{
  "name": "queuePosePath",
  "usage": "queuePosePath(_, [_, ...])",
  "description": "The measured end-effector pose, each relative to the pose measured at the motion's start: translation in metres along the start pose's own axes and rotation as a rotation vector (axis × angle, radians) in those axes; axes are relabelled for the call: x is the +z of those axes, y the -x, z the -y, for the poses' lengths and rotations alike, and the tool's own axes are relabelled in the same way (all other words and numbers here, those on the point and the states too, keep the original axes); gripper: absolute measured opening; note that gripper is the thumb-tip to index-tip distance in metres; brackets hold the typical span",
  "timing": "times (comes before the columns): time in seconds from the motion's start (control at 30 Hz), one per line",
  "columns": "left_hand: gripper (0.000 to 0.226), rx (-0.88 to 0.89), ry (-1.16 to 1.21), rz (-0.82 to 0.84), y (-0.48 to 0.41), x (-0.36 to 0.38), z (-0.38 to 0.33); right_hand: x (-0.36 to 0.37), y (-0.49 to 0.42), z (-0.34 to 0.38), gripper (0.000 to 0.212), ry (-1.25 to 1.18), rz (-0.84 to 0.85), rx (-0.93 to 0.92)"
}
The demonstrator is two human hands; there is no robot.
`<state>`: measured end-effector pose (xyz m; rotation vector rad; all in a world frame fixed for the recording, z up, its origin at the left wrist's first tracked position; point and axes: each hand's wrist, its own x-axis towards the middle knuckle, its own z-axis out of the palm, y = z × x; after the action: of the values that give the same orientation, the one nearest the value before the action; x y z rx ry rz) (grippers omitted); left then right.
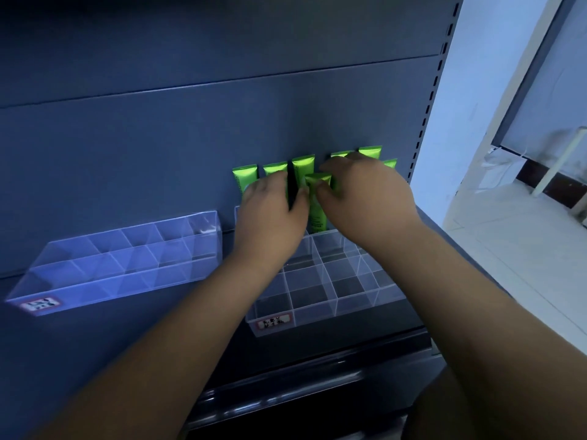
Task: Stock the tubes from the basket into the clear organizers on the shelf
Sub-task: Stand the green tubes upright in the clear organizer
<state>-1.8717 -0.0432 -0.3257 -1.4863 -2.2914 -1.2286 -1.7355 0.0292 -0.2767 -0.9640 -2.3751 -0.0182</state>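
right organizer (317,309): back row lined with green tubes (244,179). hands together: my right hand (368,198) pinches another tube (317,214) just in front; left hand (270,214) alongside, grip unclear. front cells and left organizer (120,268) empty; i judge most stocking remains.

Upright green tubes (244,179) fill the back of the right organizer (333,312).

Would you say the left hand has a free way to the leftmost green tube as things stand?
Probably yes: the left hand is right beside the leftmost tube, which stands at the back of the organizer, and nothing lies between them.
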Motion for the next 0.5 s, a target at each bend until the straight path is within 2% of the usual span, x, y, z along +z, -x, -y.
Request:
queuePosePath(0.07, [0.031, -0.003, -0.081, 0.034, 0.009, -0.009, 0.0, 0.0, 0.006, 0.008, 0.034, -0.047, -0.001, -0.008])
queuePosePath(0.2, [0.075, -0.039, -0.364, 0.125, 0.032, -0.047, 0.007, 0.003, 0.027, 0.035, 0.039, -0.109, -0.013, -0.065])
queuePosePath(0.27, [0.087, -0.089, -0.488, 0.14, 0.05, -0.077, 0.012, 0.004, 0.041, 0.058, 0.045, -0.165, -0.012, -0.117])
queuePosePath(0.5, [0.08, -0.394, -0.686, -0.057, 0.159, -0.202, 0.04, 0.0, 0.087, 0.176, 0.055, -0.435, 0.098, -0.248])
